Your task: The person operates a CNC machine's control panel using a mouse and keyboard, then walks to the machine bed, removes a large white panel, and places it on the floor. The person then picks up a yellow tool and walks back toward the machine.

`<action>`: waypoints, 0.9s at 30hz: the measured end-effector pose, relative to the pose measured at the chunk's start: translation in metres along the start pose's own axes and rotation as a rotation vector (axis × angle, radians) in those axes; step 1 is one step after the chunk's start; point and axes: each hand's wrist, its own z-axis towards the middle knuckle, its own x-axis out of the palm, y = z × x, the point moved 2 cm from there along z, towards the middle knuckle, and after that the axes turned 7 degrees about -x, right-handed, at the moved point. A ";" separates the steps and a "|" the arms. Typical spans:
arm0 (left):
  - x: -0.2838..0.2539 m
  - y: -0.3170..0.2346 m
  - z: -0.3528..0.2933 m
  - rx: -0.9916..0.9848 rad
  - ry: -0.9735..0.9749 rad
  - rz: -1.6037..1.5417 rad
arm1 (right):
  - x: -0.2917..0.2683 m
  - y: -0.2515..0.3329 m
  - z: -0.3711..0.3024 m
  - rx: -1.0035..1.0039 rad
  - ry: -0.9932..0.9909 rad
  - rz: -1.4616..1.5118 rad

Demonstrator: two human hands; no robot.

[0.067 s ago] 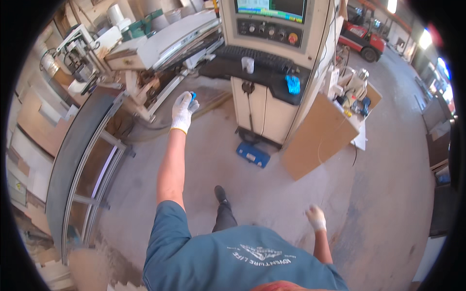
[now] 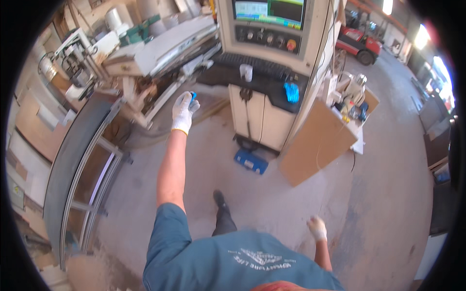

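Note:
My left hand point(image 2: 183, 110), in a white knit glove with a yellow-edged cuff, is raised out ahead at the end of a stretched arm. Its fingers are closed round a small blue object point(image 2: 193, 96); only a bit of that shows, too little to name it. Low on the right, beside my body, hangs my right hand point(image 2: 318, 228), also gloved in white. It is away from any object, and its fingers are too blurred to read.
A control cabinet point(image 2: 286, 127) with screen and buttons stands ahead. Its black shelf point(image 2: 213, 76) bears a keyboard, a white cup point(image 2: 246, 72) and a crumpled blue item point(image 2: 291, 92). A blue case point(image 2: 251, 161) and a leaning brown board point(image 2: 318, 140) are below. Left is a conveyor point(image 2: 73, 140).
The cabinet and the things around it have shifted slightly in view. My left hand keeps its grip on the small blue object; my right hand has dropped slightly.

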 end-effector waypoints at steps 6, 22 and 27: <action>0.139 0.002 -0.034 -0.069 0.788 0.074 | -0.076 0.234 0.020 -0.459 -0.319 0.478; 0.056 -0.081 0.087 -0.397 1.093 0.391 | -0.404 0.690 0.228 -1.244 -0.887 0.067; -0.153 -0.044 0.149 -0.277 0.208 0.980 | -0.658 0.810 0.341 -1.178 -1.731 -0.682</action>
